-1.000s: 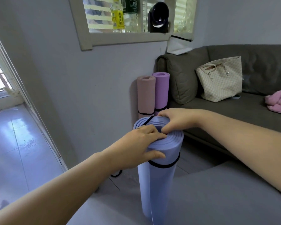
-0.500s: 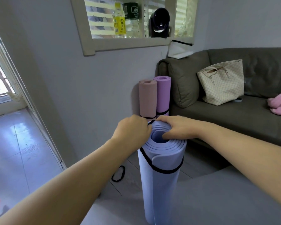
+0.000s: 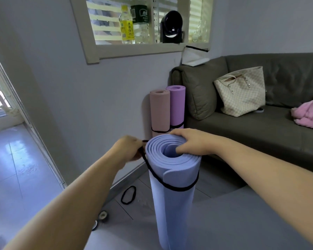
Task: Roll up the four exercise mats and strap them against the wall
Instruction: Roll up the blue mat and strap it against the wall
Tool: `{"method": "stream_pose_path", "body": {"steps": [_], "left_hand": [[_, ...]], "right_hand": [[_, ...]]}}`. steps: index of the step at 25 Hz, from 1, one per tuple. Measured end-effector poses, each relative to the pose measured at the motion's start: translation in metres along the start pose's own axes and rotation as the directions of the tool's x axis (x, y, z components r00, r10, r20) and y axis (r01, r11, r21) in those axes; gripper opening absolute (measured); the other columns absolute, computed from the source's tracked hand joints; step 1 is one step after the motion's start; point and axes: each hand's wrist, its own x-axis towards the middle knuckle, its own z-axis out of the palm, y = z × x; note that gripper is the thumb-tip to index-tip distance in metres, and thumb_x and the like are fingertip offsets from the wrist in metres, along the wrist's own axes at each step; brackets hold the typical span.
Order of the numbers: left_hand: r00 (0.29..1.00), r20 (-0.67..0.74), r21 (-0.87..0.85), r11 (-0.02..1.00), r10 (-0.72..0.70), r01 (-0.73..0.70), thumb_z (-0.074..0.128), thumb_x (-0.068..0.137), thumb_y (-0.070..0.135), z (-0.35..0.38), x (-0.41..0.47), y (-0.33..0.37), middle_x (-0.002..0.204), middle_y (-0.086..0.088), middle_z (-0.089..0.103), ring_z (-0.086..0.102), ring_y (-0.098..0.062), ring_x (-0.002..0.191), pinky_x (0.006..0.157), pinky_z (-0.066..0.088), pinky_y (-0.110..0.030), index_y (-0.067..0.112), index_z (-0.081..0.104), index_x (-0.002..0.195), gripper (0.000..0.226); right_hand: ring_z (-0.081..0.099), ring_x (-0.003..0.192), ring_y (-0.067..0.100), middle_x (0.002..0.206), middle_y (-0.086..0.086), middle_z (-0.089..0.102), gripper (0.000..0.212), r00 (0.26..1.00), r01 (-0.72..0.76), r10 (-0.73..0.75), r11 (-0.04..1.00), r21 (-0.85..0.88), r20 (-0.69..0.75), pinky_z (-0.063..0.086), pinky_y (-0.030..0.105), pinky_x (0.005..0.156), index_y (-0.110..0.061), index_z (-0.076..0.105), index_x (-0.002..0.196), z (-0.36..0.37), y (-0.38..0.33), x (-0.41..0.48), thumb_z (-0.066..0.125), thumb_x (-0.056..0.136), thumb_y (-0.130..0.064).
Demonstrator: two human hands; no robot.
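Observation:
A rolled light-blue mat (image 3: 173, 204) stands upright on the floor in front of me. My right hand (image 3: 190, 143) grips its top rim, fingers reaching into the core. My left hand (image 3: 130, 147) is at the roll's left side, pinching a black elastic strap (image 3: 177, 188) that loops slantwise around the upper part of the roll. Behind, a rolled pink mat (image 3: 159, 110) and a rolled purple mat (image 3: 177, 105) stand upright against the wall, each with a black strap around it. A grey mat (image 3: 251, 222) lies flat on the floor at lower right.
A second black strap loop (image 3: 128, 194) lies on the tiles by the wall. A dark sofa (image 3: 260, 130) with a checked bag (image 3: 242, 91) and pink cloth (image 3: 309, 114) fills the right. A glass door (image 3: 16, 109) is at left. A small wheeled object (image 3: 103, 215) sits near the floor mat's edge.
My left hand moved from the top of the blue roll to its left side, and the strap has slid lower down the roll. The view has shifted slightly.

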Motion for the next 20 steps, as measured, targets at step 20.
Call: {"method": "stream_pose_path", "body": {"steps": [20], "left_hand": [[0.904, 0.203, -0.808, 0.457, -0.376, 0.371, 0.054, 0.091, 0.005, 0.062, -0.005, -0.077, 0.045, 0.003, 0.042, 0.038, -0.005, 0.034, 0.041, 0.038, -0.016, 0.012, 0.050, 0.061, 0.031]], "right_hand": [[0.058, 0.077, 0.018, 0.080, 0.010, 0.065, 0.030, 0.795, -0.074, 0.580, 0.384, 0.920, -0.178, 0.053, 0.029, 0.070, 0.000, 0.068, 0.080, 0.096, 0.060, -0.017, 0.061, 0.093, -0.026]]}}
